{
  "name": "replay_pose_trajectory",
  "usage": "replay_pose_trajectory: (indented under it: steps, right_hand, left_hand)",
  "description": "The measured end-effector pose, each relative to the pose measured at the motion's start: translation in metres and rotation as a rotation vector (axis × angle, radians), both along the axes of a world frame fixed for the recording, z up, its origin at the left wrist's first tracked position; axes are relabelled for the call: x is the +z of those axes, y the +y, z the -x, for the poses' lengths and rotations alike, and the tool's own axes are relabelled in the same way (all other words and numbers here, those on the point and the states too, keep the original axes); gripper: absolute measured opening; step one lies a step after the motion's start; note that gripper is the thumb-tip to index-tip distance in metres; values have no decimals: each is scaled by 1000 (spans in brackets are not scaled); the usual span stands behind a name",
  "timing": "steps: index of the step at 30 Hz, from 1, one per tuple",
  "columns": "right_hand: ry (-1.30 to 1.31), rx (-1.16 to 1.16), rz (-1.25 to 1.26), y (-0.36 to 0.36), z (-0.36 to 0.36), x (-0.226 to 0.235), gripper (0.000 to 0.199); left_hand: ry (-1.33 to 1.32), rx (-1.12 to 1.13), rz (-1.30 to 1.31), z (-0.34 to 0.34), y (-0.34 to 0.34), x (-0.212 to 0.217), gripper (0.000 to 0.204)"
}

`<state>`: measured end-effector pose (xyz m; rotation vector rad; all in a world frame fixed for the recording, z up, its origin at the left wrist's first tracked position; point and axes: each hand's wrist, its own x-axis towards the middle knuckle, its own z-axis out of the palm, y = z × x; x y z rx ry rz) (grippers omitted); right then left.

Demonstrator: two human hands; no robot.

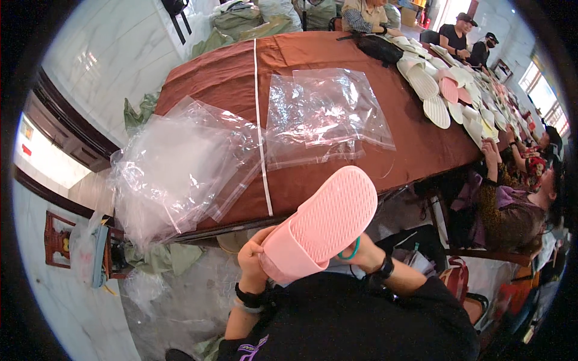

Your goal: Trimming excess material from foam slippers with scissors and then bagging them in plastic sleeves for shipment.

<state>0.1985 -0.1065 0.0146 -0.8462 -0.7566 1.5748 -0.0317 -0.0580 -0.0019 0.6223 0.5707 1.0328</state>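
A pink slide slipper [339, 219] is held up tilted in front of me, its woven-textured face toward me and its broad strap at the lower left end. My left hand [253, 257] is closed on the strap end, thumb against its edge. My right hand [363, 255] grips the slipper's right side from behind, its fingertips hidden by it. A teal ring-shaped band [350, 249] shows at that hand. Beyond the slipper, clear plastic bags [325, 111] lie flat on the brown-covered table [421, 162]. A thicker heap of clear bags [180, 162] lies to the left.
White and pink slippers [424, 81] are piled along the table's right side, with a black bag [379, 48] beside them. Several people sit around the table's far and right sides. A white strip [260, 132] crosses the cloth. Wooden chair [108, 249] at left; stuffed sacks [238, 21] behind.
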Motion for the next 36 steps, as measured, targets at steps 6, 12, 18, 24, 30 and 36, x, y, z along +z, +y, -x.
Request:
replay_pose_trajectory:
  steps: [6,12,18,24,30,36]
  right_hand:
    - [-362,138,96,-4,-56,-48,47]
    - [-300,69,131,7,-90,38,48]
    - [-223,247,328,-27,-76,-3,46]
    - [-62,-377,-130,33,-227,27,32]
    - [-236,-416,-209,123,-284,82,52]
    - [-1817,-441,47,223,-313,10,56]
  left_hand:
    - [204,-68,5,-3,-17,8,54]
    - [261,-188,-94,16,-15,-3,52]
    - [413,-408,-195,9,-14,0,34]
    - [258,97,-189,26,9,26,34]
    - [384,639,-183,101,12,42,21]
    - [700,795,-435,171,72,91,33]
